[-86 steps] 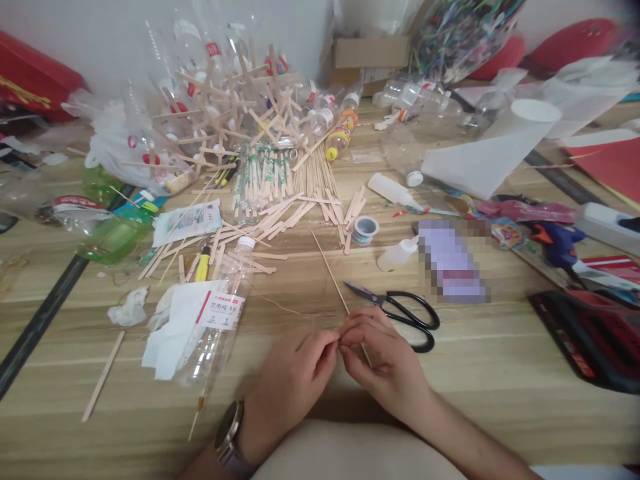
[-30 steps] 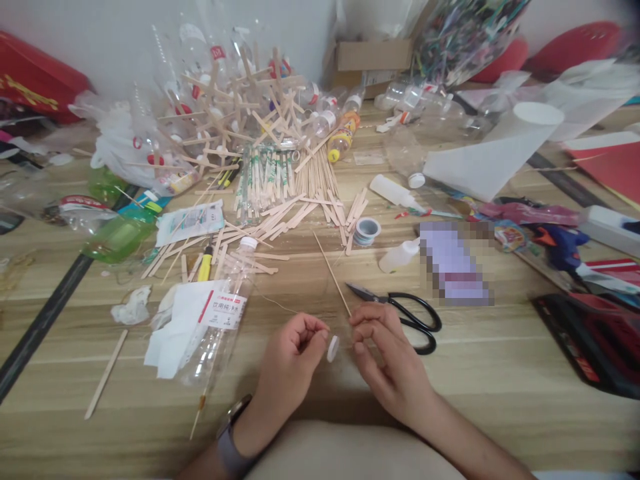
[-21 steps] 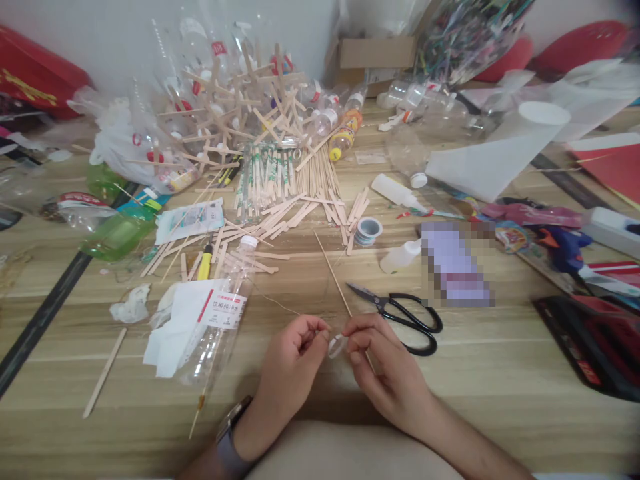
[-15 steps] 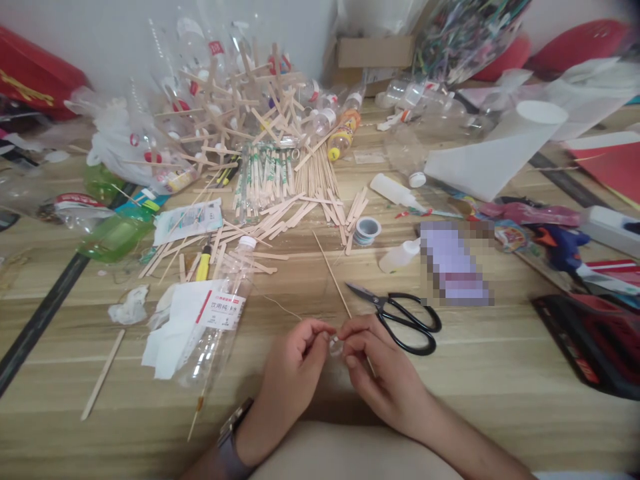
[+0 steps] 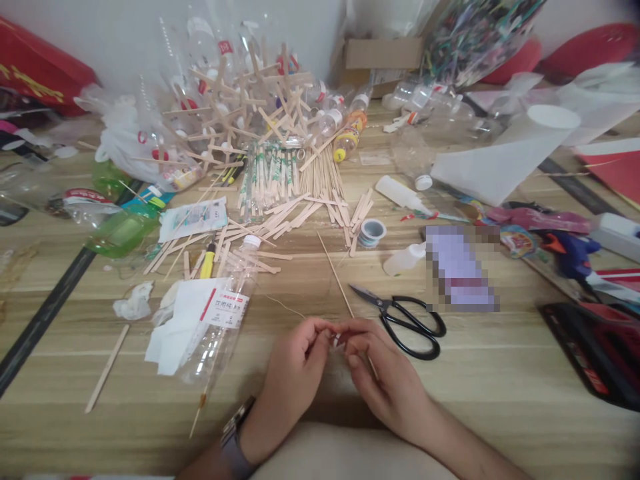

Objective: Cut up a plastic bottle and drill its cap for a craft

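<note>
My left hand point(image 5: 301, 363) and my right hand point(image 5: 383, 373) meet near the front edge of the table, fingertips pinched together. Between them is a small clear, shiny piece point(image 5: 338, 341), mostly covered by the fingers; its kind I cannot make out. A thin wooden stick point(image 5: 336, 275) runs from the table into my right hand and shows again below the fingers. A fine thread point(image 5: 280, 305) leads toward my left fingertips. Black-handled scissors point(image 5: 400, 319) lie just right of my right hand. To the left lies a clear plastic bottle point(image 5: 220, 337) with a white cap.
Loose craft sticks point(image 5: 295, 217) and a pile of bottles with crossed sticks fill the back. A spool point(image 5: 372, 233), a small glue bottle point(image 5: 405, 259), a blurred-out phone point(image 5: 460, 270) and a white paper cone point(image 5: 500, 160) lie to the right. A yellow-handled tool point(image 5: 207, 262) sits left.
The fingertips have drawn closer round the small clear piece, so less of it shows. The whole view has shifted slightly; the things on the table stay where they were.
</note>
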Action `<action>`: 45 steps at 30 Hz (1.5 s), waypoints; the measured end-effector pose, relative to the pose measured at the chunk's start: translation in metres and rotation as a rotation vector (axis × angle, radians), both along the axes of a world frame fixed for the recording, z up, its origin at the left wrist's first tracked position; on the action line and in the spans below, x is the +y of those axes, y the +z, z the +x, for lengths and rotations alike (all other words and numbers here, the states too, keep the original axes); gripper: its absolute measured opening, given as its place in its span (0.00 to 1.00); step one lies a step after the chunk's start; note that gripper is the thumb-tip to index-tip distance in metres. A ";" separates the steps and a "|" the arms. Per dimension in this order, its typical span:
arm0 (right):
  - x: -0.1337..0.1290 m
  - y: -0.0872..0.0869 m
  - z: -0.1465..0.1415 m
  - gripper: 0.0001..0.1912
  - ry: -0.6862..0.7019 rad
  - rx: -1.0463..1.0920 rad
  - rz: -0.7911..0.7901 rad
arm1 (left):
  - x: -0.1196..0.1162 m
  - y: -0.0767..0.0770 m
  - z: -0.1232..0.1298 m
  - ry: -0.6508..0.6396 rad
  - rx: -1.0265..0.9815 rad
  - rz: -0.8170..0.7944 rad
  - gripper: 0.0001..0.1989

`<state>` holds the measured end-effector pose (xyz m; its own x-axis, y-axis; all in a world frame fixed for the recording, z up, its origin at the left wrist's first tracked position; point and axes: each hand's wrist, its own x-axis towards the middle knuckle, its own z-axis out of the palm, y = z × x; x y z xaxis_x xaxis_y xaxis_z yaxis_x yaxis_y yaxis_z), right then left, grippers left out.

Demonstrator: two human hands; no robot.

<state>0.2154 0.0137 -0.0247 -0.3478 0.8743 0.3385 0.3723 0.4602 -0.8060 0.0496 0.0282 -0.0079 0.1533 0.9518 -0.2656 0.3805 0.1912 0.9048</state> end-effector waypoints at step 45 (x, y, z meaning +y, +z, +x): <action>0.002 0.011 -0.006 0.10 -0.211 -0.129 0.004 | -0.003 -0.001 -0.012 -0.261 0.170 0.719 0.08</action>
<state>0.2093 0.0154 -0.0136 -0.1985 0.9309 0.3066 0.5602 0.3645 -0.7439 0.0380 0.0254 -0.0091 0.4085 0.8376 0.3626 0.4772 -0.5347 0.6975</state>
